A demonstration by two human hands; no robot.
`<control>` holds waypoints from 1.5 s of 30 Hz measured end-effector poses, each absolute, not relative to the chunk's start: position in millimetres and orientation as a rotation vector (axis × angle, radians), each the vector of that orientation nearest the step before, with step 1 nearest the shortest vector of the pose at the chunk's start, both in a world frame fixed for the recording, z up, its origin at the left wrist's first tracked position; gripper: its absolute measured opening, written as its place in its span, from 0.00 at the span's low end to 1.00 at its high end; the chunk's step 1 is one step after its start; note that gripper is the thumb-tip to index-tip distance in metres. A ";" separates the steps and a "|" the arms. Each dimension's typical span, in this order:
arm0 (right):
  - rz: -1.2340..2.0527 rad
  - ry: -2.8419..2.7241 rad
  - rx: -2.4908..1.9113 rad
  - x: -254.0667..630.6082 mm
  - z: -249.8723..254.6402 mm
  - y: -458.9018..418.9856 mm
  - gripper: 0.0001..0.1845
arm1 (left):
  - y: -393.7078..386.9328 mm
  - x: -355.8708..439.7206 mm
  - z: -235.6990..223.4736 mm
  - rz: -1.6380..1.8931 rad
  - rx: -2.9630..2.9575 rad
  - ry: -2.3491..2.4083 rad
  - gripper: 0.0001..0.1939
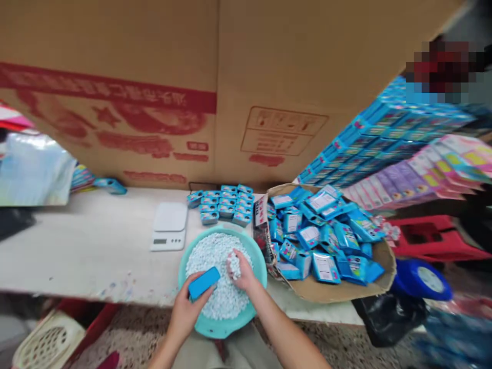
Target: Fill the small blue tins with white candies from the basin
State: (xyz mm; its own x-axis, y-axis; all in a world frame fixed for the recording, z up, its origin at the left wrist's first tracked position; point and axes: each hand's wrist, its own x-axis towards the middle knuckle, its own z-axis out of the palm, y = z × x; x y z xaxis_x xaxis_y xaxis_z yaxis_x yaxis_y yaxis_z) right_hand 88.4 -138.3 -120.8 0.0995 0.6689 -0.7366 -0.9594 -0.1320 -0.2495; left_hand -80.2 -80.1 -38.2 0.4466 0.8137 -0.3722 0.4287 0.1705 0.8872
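Observation:
In the head view my left hand (187, 306) grips a small blue box (204, 283), its plain blue side turned up, over the left part of a turquoise basin (261, 259). The basin is filled with small white pellets (219, 251); their exact kind I cannot make out. My right hand (241, 272) is cupped at the right side of the basin, its fingers curled round a handful of these pellets. Behind the basin, several small blue boxes (226, 202) stand in close rows, dark openings showing on some.
A white digital scale (169, 225) lies left of the basin on the white table (96, 246). To the right, an open carton (369, 292) holds many blue boxes. A large cardboard box (154, 41) walls off the back; stacked blue packs (369, 138) rise at right.

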 end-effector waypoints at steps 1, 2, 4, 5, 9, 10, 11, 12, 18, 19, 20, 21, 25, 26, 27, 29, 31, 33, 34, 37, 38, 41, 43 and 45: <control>1.480 0.455 -0.854 88.1 -117.5 -142.6 0.17 | -83.8 -83.1 -42.1 0.395 1.454 1.159 0.27; 1.471 0.478 -0.814 88.6 -112.4 -147.5 0.17 | -87.7 -85.1 -45.6 0.413 1.454 1.157 0.26; 1.432 0.506 -0.731 89.6 -99.1 -156.3 0.15 | -95.5 -87.6 -50.5 0.484 1.485 1.171 0.25; 1.417 0.515 -0.694 89.6 -92.1 -159.7 0.14 | -98.8 -88.4 -51.4 0.526 1.512 1.191 0.24; 1.400 0.523 -0.626 88.1 -71.5 -167.1 0.12 | -103.8 -89.1 -43.2 0.610 1.388 1.350 0.25; 1.398 0.525 -0.628 88.0 -69.1 -168.3 0.11 | -103.0 -89.1 -38.9 0.614 1.276 1.383 0.26; 1.396 0.527 -0.638 88.2 -67.8 -169.5 0.11 | -101.6 -89.3 -34.3 0.621 1.150 1.398 0.27; 1.393 0.528 -0.652 88.6 -67.3 -170.8 0.11 | -99.7 -90.0 -29.9 0.624 1.028 1.391 0.27; 1.417 0.465 -0.700 95.2 -68.8 -180.4 0.11 | -90.3 -101.6 -15.0 0.483 0.653 1.179 0.30; 1.425 0.448 -0.704 96.2 -67.7 -182.9 0.11 | -91.3 -103.0 -14.5 0.448 0.622 1.139 0.33; 1.431 0.437 -0.705 96.9 -66.1 -185.9 0.11 | -93.6 -103.7 -14.4 0.412 0.585 1.093 0.35; 1.434 0.430 -0.703 97.4 -64.3 -189.5 0.10 | -97.2 -103.8 -14.9 0.382 0.541 1.048 0.36; 1.445 0.446 -0.688 98.9 -59.8 -207.0 0.10 | -119.0 -100.7 -22.1 0.352 0.395 0.982 0.25; 1.453 0.450 -0.695 99.5 -60.2 -211.5 0.10 | -125.0 -99.9 -24.0 0.360 0.379 0.977 0.24; 1.465 0.452 -0.704 100.2 -61.2 -215.8 0.11 | -130.7 -99.3 -25.4 0.366 0.360 0.972 0.25; 1.489 0.449 -0.719 101.5 -63.9 -223.4 0.12 | -141.3 -98.8 -25.9 0.370 0.367 0.949 0.31; 1.509 0.446 -0.737 102.2 -66.4 -229.1 0.13 | -150.2 -99.0 -24.7 0.390 0.450 0.875 0.37; 1.526 0.443 -0.764 101.8 -68.1 -232.2 0.14 | -156.9 -99.5 -24.4 0.402 0.574 0.826 0.39; 1.535 0.442 -0.780 101.0 -68.7 -232.7 0.14 | -159.4 -99.7 -25.2 0.405 0.627 0.846 0.39; 1.554 0.439 -0.795 96.1 -69.7 -230.1 0.14 | -163.1 -100.3 -30.8 0.458 0.703 0.992 0.35; 1.555 0.440 -0.786 93.7 -69.8 -228.2 0.13 | -163.2 -100.7 -32.5 0.488 0.735 1.026 0.33; 1.531 0.440 -0.752 85.4 -68.0 -220.1 0.12 | -160.8 -102.7 -32.5 0.538 1.022 1.089 0.26; 1.487 0.428 -0.745 81.0 -64.3 -212.8 0.12 | -156.7 -103.9 -28.0 0.542 1.268 1.129 0.24; 1.445 0.384 -0.737 79.2 -58.9 -203.3 0.11 | -150.6 -103.2 -22.6 0.546 1.378 1.103 0.25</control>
State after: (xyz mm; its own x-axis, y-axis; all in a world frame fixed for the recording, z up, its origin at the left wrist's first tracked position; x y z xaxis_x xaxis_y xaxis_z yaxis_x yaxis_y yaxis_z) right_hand 79.2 -203.3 -58.9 0.1180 0.7510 -0.6497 -0.9745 -0.0382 -0.2212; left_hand -103.2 -150.6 -22.6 0.4351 0.8512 -0.2934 0.2827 0.1802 0.9421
